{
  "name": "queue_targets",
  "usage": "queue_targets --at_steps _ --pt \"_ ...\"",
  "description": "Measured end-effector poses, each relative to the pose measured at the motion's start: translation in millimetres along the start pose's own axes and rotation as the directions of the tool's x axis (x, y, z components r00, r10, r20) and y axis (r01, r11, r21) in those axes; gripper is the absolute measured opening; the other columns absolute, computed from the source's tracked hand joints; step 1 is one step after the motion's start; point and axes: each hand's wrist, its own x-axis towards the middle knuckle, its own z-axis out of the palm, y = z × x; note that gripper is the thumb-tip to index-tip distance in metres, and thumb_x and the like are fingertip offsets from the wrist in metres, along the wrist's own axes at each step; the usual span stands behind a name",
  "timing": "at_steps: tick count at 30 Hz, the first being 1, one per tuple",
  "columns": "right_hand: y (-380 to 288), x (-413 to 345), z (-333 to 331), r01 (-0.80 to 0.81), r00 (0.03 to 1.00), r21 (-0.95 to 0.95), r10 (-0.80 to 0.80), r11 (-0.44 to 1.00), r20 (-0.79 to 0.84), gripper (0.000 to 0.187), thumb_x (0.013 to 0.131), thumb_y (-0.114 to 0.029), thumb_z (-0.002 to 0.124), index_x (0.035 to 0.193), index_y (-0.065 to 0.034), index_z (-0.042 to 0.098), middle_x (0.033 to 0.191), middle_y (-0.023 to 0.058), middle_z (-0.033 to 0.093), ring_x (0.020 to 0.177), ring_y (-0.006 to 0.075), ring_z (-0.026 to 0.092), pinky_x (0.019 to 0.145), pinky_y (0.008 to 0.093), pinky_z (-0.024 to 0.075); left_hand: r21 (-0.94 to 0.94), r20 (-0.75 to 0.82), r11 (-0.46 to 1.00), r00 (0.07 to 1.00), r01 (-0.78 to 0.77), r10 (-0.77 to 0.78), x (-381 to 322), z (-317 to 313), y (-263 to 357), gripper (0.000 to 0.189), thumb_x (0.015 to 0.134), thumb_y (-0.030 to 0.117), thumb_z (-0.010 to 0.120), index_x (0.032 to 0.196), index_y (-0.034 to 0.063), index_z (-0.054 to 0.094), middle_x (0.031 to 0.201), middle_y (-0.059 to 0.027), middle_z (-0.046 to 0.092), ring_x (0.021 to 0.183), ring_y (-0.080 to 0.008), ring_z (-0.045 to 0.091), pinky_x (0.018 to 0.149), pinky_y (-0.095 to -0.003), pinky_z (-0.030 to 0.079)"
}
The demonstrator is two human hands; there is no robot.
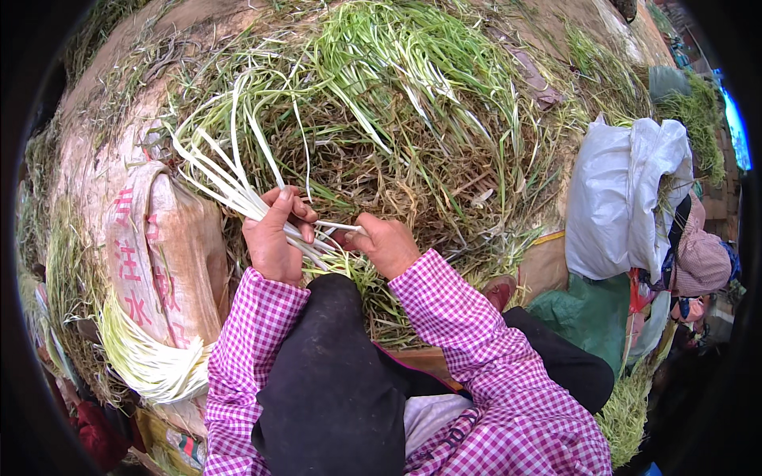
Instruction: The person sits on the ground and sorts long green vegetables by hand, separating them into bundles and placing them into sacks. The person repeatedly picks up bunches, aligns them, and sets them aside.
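My left hand [276, 238] is closed around a small bunch of pale, long-stemmed greens [229, 178], possibly garlic chives, whose leafy ends fan out to the upper left. My right hand [387, 241] pinches the end of a single white stem [336, 225] that reaches across to the fingers of my left hand. Both hands are above my dark-trousered knee. Beyond them, a large heap of loose green stalks [411, 65] lies over brown, withered leaves [381, 172].
At the left stands a stained woven sack [172, 238] bearing red writing, with a pile of trimmed pale stems [158, 363] against its lower end. A white plastic sack [622, 196] and green sheeting [586, 312] are at the right. Beside them, a person in a checked head covering [702, 256] is partly visible.
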Motion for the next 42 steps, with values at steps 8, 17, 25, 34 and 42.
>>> queue_targets --at_steps 8,17,25,34,42 --pt "92.4 -32.9 -43.4 -0.502 0.827 -0.316 0.554 0.805 0.098 0.026 0.082 -0.018 0.061 0.1 0.0007 0.058 0.083 0.0179 0.062 0.076 0.0301 0.06 0.07 0.0423 0.0453 -0.027 -0.101 0.951 0.947 -0.308 0.304 27.0 -47.5 70.0 0.016 0.09 0.013 0.053 0.096 -0.0018 0.054 0.068 -0.0059 0.053 0.062 -0.0181 0.054 0.039 -0.0233 0.04" --pt "-4.1 -12.7 -17.7 0.182 0.982 0.198 -0.169 0.963 -0.081 0.035 0.083 -0.026 0.061 0.11 -0.0049 0.057 0.093 0.0154 0.058 0.081 0.0284 0.059 0.069 0.0359 0.0471 -0.125 0.0 0.991 0.999 -0.048 0.049 9.7 -10.3 16.6 0.02 0.088 0.014 0.057 0.099 -0.0025 0.054 0.075 -0.0085 0.058 0.068 -0.0214 0.059 0.041 -0.024 0.045" --pt "-42.3 -7.9 -16.0 0.141 0.989 0.392 -0.143 0.909 -0.026 0.02 0.085 -0.024 0.057 0.083 -0.0045 0.061 0.068 0.016 0.057 0.06 0.0318 0.056 0.054 0.0394 0.0434 0.006 0.092 0.988 0.984 0.154 -0.154 -6.0 -5.6 -13.3 0.031 0.083 0.023 0.065 0.1 -0.0008 0.054 0.072 -0.0095 0.063 0.073 -0.023 0.064 0.042 -0.0228 0.046" --pt "34.1 16.0 -17.0 -0.131 0.889 -0.498 0.324 0.857 0.324 0.048 0.086 -0.031 0.057 0.118 0.0036 0.049 0.114 0.0191 0.052 0.108 0.0303 0.047 0.094 0.0406 0.0405 -0.072 0.004 0.997 1.0 0.022 -0.021 17.8 -6.1 4.6 0.023 0.09 0.022 0.056 0.094 -0.0004 0.055 0.067 -0.0056 0.057 0.076 -0.0246 0.062 0.07 -0.0386 0.054" --pt "19.9 5.2 -38.2 0.013 0.99 -0.363 0.039 0.932 0.135 0.029 0.084 -0.022 0.059 0.107 -0.0037 0.057 0.096 0.0142 0.057 0.093 0.026 0.054 0.084 0.0419 0.0452 -0.087 -0.03 0.992 0.995 0.089 -0.092 21.4 -10.9 1.9 0.017 0.089 0.017 0.056 0.097 0.0024 0.055 0.066 -0.0039 0.052 0.059 -0.0169 0.051 0.049 -0.0291 0.044"
